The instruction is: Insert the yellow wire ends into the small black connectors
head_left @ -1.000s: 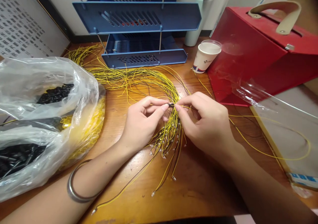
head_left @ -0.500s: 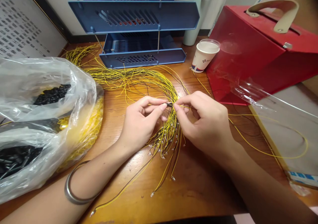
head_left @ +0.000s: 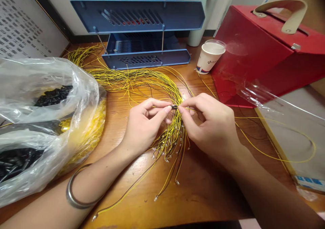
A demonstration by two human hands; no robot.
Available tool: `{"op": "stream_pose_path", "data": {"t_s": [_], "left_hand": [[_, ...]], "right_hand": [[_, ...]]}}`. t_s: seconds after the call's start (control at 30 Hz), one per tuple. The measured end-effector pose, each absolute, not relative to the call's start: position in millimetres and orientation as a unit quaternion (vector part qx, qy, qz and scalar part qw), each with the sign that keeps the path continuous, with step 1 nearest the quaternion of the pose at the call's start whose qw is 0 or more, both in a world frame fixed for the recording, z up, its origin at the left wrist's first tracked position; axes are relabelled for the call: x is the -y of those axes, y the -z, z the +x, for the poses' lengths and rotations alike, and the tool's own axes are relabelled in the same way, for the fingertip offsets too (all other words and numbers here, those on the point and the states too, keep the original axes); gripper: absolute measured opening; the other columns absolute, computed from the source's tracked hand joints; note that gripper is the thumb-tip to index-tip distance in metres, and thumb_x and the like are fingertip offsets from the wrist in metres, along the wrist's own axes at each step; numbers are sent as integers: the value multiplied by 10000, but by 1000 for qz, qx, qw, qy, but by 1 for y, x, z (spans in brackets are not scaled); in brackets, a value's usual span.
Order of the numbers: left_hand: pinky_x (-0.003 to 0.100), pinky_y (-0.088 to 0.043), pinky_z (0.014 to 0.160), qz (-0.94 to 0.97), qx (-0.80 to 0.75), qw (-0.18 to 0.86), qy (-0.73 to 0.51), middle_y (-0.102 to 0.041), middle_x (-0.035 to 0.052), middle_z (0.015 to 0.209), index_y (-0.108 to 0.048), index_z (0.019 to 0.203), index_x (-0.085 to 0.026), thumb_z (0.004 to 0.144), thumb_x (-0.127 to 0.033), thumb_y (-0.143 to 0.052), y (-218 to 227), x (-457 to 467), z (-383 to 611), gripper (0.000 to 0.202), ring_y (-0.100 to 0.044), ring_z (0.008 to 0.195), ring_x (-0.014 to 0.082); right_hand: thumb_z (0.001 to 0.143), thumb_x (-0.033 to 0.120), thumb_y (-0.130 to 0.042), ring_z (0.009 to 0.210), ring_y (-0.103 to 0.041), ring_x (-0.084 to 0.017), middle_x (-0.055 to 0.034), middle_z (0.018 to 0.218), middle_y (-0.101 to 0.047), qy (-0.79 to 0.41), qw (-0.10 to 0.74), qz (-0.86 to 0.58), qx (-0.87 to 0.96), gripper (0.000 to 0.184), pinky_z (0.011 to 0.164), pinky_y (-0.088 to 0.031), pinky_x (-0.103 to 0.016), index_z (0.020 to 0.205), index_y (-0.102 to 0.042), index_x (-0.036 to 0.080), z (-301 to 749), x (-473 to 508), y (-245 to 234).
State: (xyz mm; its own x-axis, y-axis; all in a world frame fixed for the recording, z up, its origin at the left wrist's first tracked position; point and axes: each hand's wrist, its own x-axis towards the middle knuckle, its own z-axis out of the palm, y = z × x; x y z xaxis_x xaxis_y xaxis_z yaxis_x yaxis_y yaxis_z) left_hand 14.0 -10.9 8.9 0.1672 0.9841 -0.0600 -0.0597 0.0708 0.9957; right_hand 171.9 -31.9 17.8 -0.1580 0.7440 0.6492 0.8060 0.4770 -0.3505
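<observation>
My left hand (head_left: 146, 124) pinches a tiny black connector (head_left: 174, 106) between thumb and forefinger. Facing it, my right hand (head_left: 207, 122) pinches a single yellow wire (head_left: 274, 159) whose end meets the connector; the wire loops away to the right over a grey pad. Both hands hover above a bundle of yellow wires (head_left: 162, 86) with small metal terminals at their ends, spread over the wooden desk (head_left: 203, 188). A metal bangle (head_left: 73, 195) circles my left forearm.
A clear plastic bag (head_left: 38, 127) with black parts and yellow wires lies at left. A blue stacked letter tray (head_left: 142, 19) stands at the back, a paper cup (head_left: 209, 57) and a red case (head_left: 266, 49) at right. A grey pad (head_left: 297, 130) lies right.
</observation>
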Motion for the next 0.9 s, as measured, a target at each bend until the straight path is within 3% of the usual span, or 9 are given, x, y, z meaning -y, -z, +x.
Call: {"op": "stream_pose_path", "data": {"t_s": [0.5,0.9], "left_hand": [[143,-402,407,510,-444,582,-452,-667,-6,569,-665,829,-125,787,-226,-725,-8,11,14,125,-521,423,52],[148,-416,416,509,-450,573,-459,-684,-3,575,-670,839,-128,788,-218,-725,-10,11,15,117,-541,433,58]], "right_hand": [[835,120,-607,604,-541,-111,-7,698,-629,33,389,-507,769,70,553,-399,-252,807,-645,172,172,32,-18],[798,111,-624,523,-419,-94,7,692,-582,27,391,-525,756,64,514,-359,-261,807,-594,167,171,34,-21]]}}
